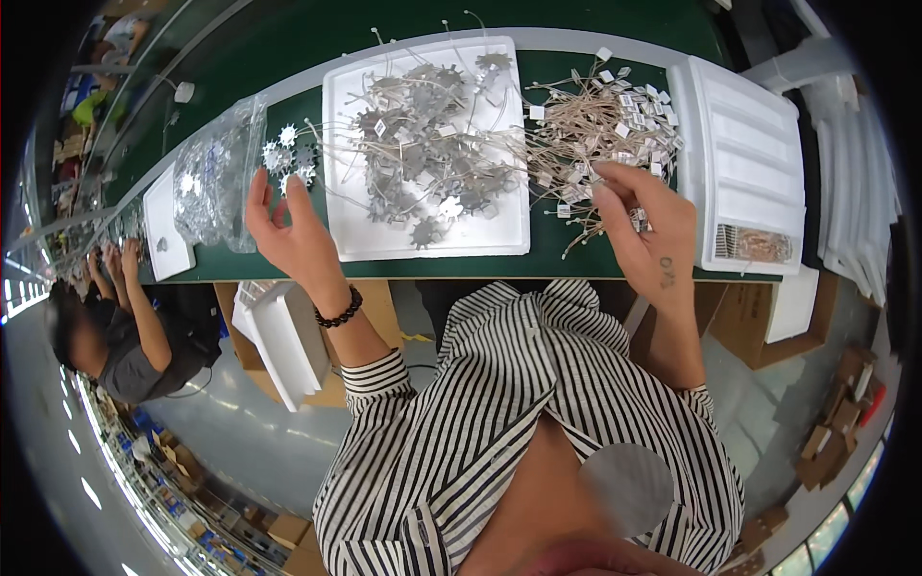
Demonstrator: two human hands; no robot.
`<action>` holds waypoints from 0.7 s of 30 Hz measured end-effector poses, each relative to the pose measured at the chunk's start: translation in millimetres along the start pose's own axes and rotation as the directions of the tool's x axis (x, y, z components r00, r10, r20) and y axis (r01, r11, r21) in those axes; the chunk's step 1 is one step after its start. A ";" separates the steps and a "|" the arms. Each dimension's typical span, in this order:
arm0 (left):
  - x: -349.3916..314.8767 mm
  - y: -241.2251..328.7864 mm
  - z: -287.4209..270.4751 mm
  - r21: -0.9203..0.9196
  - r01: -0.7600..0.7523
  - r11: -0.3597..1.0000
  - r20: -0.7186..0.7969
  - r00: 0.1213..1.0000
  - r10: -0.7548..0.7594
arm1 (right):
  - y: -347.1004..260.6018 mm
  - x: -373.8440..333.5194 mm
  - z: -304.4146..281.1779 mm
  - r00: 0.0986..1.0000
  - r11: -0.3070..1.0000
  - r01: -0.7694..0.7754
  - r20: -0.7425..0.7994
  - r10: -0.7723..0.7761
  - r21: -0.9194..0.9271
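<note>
My left hand [293,235] is raised over the near table edge, fingers curled apart and holding nothing visible. Just beyond its fingertips lie several small silver gear-shaped metal plates [281,154]. At the right, my right hand [648,226] reaches into a heap of thin beige wires with white square ends [619,120]. Its thumb and forefinger come together at the heap's edge; what they pinch cannot be made out. Between the hands, a white foam tray [461,240] holds many silver gear-shaped plates with wires attached [423,158].
A clear plastic bag [216,182] of shiny parts lies on the green table [423,272] at the left. White foam trays [749,144] are stacked at the right, with wires in an opening. Cardboard boxes [370,312] stand below. A co-worker [144,346] works at the far left.
</note>
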State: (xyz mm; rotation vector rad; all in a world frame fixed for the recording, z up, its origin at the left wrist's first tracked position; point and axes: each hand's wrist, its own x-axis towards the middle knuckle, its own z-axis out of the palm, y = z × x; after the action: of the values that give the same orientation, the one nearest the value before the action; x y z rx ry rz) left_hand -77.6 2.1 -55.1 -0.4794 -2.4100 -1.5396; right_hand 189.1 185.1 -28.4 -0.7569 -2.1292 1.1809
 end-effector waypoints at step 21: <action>-47.8 -104.2 -62.0 -0.284 0.311 0.907 -0.042 0.941 -0.335 | 16.0 42.8 72.5 0.979 0.945 0.036 0.201 0.032 -0.325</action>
State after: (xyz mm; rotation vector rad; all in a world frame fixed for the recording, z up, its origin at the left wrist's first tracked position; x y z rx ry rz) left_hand -73.6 -101.8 -133.6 -0.0501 -2.3028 -2.0019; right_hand 111.6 183.4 -65.0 -0.8030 -2.5378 0.9458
